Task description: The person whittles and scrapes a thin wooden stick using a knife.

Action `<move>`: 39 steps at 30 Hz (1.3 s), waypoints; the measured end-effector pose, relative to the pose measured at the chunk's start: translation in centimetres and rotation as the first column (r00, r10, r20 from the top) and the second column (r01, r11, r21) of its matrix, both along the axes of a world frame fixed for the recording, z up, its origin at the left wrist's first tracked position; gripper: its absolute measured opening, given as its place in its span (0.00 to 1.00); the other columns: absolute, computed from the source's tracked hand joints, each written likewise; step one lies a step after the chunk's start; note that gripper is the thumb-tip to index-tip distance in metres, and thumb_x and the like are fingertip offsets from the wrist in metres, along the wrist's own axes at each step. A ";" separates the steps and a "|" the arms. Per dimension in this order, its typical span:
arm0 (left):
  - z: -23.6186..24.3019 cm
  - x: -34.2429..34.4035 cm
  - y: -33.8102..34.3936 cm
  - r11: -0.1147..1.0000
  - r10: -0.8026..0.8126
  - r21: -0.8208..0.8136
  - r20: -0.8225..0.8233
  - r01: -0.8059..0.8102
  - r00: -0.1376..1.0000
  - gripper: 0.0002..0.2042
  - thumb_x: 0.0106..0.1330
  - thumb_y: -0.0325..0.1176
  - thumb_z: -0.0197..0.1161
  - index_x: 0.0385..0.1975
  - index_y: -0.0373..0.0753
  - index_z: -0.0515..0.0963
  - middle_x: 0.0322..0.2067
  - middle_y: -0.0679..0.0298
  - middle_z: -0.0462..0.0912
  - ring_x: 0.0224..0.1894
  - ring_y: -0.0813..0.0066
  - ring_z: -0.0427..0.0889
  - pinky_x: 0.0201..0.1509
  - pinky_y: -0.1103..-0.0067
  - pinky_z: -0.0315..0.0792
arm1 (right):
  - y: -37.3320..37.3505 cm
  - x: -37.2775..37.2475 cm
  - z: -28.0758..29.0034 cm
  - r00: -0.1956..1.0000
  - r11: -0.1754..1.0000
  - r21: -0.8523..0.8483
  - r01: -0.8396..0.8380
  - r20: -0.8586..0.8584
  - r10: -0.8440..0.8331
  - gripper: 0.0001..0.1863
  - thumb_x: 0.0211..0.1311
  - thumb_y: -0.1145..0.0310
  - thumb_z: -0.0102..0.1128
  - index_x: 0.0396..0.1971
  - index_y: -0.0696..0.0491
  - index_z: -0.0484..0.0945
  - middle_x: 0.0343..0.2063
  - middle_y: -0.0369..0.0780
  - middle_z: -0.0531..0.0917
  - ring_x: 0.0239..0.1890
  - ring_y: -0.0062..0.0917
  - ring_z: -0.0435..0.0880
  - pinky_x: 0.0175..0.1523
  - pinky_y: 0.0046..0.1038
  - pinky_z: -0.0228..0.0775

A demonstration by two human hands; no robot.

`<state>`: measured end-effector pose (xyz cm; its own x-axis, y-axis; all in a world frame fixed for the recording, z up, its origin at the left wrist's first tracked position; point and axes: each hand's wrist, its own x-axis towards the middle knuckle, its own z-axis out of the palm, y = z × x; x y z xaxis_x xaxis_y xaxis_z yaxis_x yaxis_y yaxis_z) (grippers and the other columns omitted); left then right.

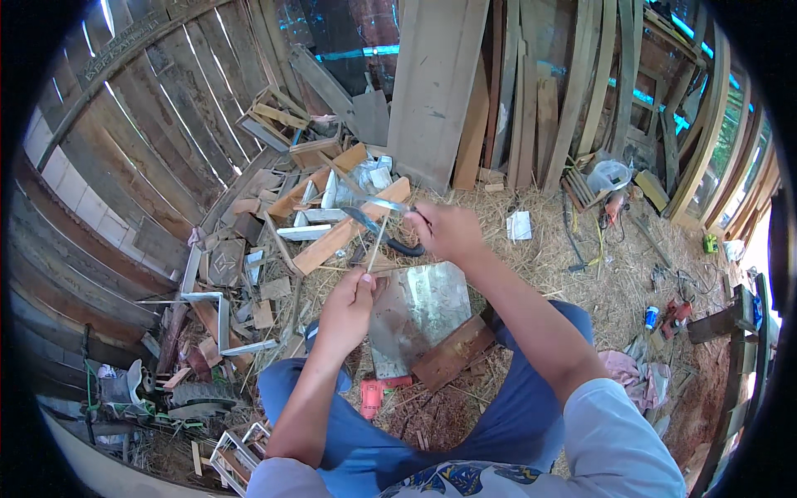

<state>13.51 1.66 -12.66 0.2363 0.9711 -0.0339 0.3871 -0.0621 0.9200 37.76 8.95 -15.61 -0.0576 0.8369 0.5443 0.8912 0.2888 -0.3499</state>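
Note:
My right hand [448, 231] is closed around a knife [388, 203], whose pale metal blade points to the left. Below and to the left of it, my left hand [349, 305] grips a thin light wooden stick [378, 242] that rises toward the blade. Whether blade and stick touch is hard to tell. Just beyond the stick is a dark blade [361, 219], and a curved black handle [405, 248] shows near it; whether they join I cannot make out. A worn flat board [423, 303] lies between my legs, with a brown wood block [452, 353] at its near right edge.
A red power tool [372, 398] lies close to my legs. Wood offcuts and white frame pieces [311, 224] are heaped at left. Planks [436, 91] lean on the far wall. A clear plastic container [608, 176], a blue can [652, 317] and pink cloth [633, 375] are at right.

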 end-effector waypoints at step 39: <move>1.6 1.9 -1.5 0.992 0.011 0.124 -0.062 -0.003 0.998 0.10 0.79 0.34 0.52 0.38 0.34 0.73 0.21 0.53 0.74 0.23 0.55 0.74 0.31 0.69 0.68 | -3.7 1.2 4.0 0.982 0.982 -0.002 -0.191 0.007 0.191 0.17 0.70 0.55 0.60 0.26 0.51 0.73 0.17 0.43 0.78 0.22 0.44 0.82 0.26 0.43 0.71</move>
<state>15.45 0.20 -11.04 0.2306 0.9703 0.0723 0.4447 -0.1712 0.8791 38.93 5.21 -11.56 -0.2206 0.8109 0.5420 0.8221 0.4536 -0.3439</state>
